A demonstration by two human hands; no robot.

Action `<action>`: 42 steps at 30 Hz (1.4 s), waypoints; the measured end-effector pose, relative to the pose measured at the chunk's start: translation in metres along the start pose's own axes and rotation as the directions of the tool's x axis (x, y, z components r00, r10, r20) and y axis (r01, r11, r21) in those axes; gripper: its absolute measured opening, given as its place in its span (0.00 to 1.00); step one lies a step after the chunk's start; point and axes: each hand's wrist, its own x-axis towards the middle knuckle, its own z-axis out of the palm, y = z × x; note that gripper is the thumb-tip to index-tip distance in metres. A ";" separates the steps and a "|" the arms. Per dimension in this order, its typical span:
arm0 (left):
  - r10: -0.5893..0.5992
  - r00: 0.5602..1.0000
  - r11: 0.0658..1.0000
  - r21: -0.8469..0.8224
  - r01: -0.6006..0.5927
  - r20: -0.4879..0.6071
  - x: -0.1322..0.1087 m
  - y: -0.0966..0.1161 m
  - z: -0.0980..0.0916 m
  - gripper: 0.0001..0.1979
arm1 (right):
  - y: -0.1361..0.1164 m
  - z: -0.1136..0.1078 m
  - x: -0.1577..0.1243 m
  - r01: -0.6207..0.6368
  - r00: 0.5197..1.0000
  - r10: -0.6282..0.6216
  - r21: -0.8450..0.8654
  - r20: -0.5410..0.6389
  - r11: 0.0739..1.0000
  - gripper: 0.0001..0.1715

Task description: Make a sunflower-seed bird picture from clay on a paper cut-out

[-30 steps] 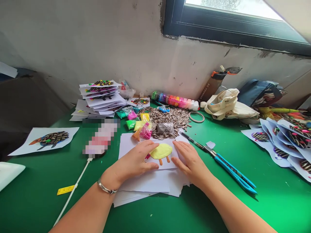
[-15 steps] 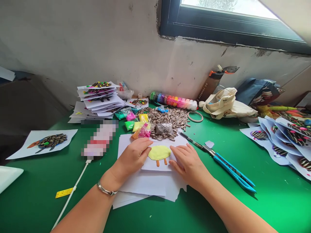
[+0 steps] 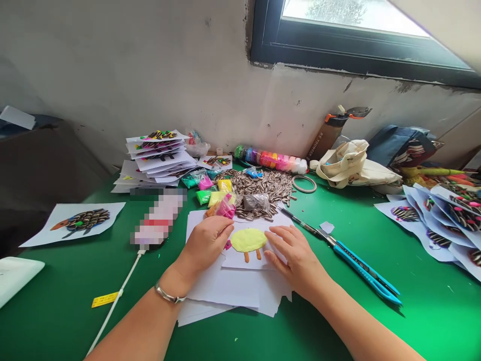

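A flat yellow clay oval [image 3: 248, 239] with two orange legs lies on a small white card [image 3: 240, 259] on top of a loose stack of white paper [image 3: 229, 293]. My left hand [image 3: 205, 243] rests on the card's left side, fingers curled, fingertips at the oval's left edge where a bit of pink clay shows. My right hand [image 3: 291, 253] lies flat on the card's right side, fingers stretched toward the oval. Behind the card is a heap of striped sunflower seeds [image 3: 263, 186] and small bags of coloured clay [image 3: 216, 195].
The table is green [image 3: 432, 301]. A blue utility knife [image 3: 361, 268] and pen lie to the right. Finished seed pictures are stacked at the back left [image 3: 158, 153], far right [image 3: 443, 215] and left [image 3: 77, 222]. A white cable [image 3: 112, 301], clay tubs [image 3: 270, 158], tape ring, bottle and cloth bag stand behind.
Both hands stay on the card beside the yellow oval. My left fingers have curled in closer to the oval's left edge. The view has shifted slightly.
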 end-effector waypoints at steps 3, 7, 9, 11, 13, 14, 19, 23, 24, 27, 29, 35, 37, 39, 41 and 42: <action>-0.003 1.000 1.000 0.006 0.003 -0.016 0.001 -0.002 0.000 0.12 | 0.001 0.000 0.001 0.005 1.000 -0.005 0.028 0.020 1.000 0.16; -0.035 0.999 0.997 0.064 0.035 0.003 0.001 -0.005 0.000 0.12 | 0.001 -0.003 0.006 0.012 0.996 -0.018 0.069 0.091 0.998 0.13; -0.062 0.998 0.994 0.093 0.061 0.008 0.001 -0.005 0.000 0.12 | 0.000 -0.009 0.011 0.023 0.991 -0.030 0.058 0.128 0.998 0.11; -0.077 0.997 0.992 0.105 0.077 -0.005 0.000 -0.005 -0.001 0.12 | -0.003 -0.018 0.018 0.034 0.984 -0.042 0.047 0.174 0.998 0.10; -0.077 0.997 0.991 0.112 0.079 -0.021 0.000 -0.004 -0.003 0.12 | -0.006 -0.026 0.027 0.033 0.977 -0.041 0.039 0.208 0.999 0.11; -0.078 0.997 0.990 0.118 0.081 -0.030 0.000 -0.003 -0.004 0.12 | -0.007 -0.029 0.032 0.023 0.977 -0.029 0.031 0.213 0.999 0.11; -0.151 0.976 0.965 0.192 0.180 -0.158 0.009 0.004 -0.016 0.18 | -0.005 -0.030 0.060 -0.123 0.984 0.115 0.054 0.135 0.991 0.14; -0.214 0.962 0.915 0.309 0.258 -0.169 0.029 0.006 -0.025 0.19 | 0.001 -0.020 0.069 -0.211 0.977 0.201 0.175 0.069 0.962 0.15; -0.224 0.963 0.907 0.330 0.262 -0.147 0.035 0.006 -0.026 0.18 | 0.003 -0.017 0.069 -0.216 0.976 0.209 0.193 0.055 0.957 0.15; -0.260 0.958 0.897 0.336 0.287 -0.124 0.052 0.002 -0.026 0.18 | 0.010 -0.010 0.063 -0.228 0.974 0.224 0.220 0.042 0.949 0.15; -0.285 0.951 0.892 0.331 0.308 -0.119 0.060 -0.001 -0.022 0.15 | 0.014 -0.007 0.060 -0.242 0.970 0.237 0.227 0.051 0.943 0.15; -0.128 0.987 0.969 0.198 0.145 -0.098 0.052 -0.014 -0.011 0.18 | 0.019 0.000 0.057 -0.237 0.971 0.225 0.173 0.086 0.956 0.14; -0.065 0.998 0.984 0.166 0.065 -0.003 0.042 -0.018 -0.010 0.20 | 0.019 0.001 0.057 -0.223 0.973 0.210 0.155 0.096 0.962 0.13; -0.050 0.996 0.981 0.189 0.034 0.080 0.033 -0.020 -0.009 0.23 | 0.019 0.001 0.057 -0.212 0.975 0.199 0.140 0.103 0.967 0.12; -0.051 0.992 0.976 0.216 0.025 0.117 0.028 -0.021 -0.008 0.25 | 0.019 0.002 0.056 -0.201 0.977 0.188 0.130 0.105 0.971 0.12; -0.048 0.992 0.975 0.220 0.021 0.117 0.027 -0.021 -0.008 0.25 | 0.019 0.003 0.056 -0.197 0.977 0.185 0.126 0.102 0.972 0.12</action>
